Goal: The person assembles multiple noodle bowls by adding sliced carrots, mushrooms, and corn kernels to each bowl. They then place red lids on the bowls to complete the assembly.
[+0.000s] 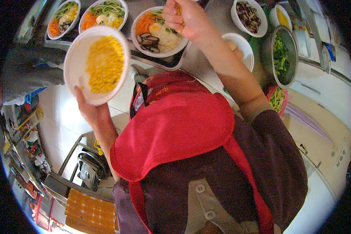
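Note:
My left hand [91, 109] grips the lower edge of a white bowl [75, 62], tilted and partly filled with yellow corn kernels [105, 64]. Fingers of my right hand [189, 20] are closed around some corn, with yellow showing between them. That hand hovers over the right edge of a white bowl [158, 55] holding shredded carrot, dark mushroom slices, egg, pale sprouts and greens. To its left stand two similar bowls, one in the middle [125, 17] and one at the far left [79, 17], filled with carrot, greens, egg and corn.
A dark tray [179, 64] bears the filled bowls. On the right are a bowl of mushroom slices [249, 17], a metal bowl of greens [294, 58], a white bowl [247, 50] behind my forearm, and a pink basket of sprouts [285, 99]. A person's dark-clothed part [31, 72] shows at left.

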Action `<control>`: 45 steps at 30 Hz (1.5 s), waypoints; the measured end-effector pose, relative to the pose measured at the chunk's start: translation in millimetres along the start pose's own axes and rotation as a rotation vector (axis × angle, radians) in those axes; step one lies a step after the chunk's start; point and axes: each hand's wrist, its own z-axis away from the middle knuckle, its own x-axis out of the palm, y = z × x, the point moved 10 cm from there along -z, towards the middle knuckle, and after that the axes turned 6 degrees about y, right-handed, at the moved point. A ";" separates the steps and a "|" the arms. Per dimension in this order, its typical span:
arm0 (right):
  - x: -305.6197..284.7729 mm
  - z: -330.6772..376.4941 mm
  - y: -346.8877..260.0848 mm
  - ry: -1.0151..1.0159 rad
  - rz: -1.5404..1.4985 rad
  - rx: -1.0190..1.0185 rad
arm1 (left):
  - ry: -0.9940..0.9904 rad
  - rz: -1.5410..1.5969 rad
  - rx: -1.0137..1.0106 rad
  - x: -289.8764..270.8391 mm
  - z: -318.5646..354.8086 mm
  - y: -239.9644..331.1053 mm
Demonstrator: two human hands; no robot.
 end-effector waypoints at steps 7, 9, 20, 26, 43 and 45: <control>-10.3 11.7 56.1 0.041 0.055 0.045 | 0.159 -0.051 0.069 -35.0 4.8 16.0; -8.7 10.1 60.4 -0.032 0.187 -0.033 | 0.131 -0.032 0.043 -37.4 2.3 7.8; -21.1 23.4 33.5 -0.030 0.677 -0.393 | 0.113 -0.083 0.022 -21.7 2.3 -6.6; -48.2 13.1 24.7 0.062 1.054 -0.520 | 0.109 -0.101 0.041 -19.6 0.7 -3.0; -50.5 12.5 23.7 0.068 0.681 -0.331 | 0.133 -0.091 0.005 -15.1 14.8 -3.1; -48.8 3.4 41.8 0.018 0.914 -0.249 | 0.118 -0.091 -0.005 -9.3 16.3 -4.3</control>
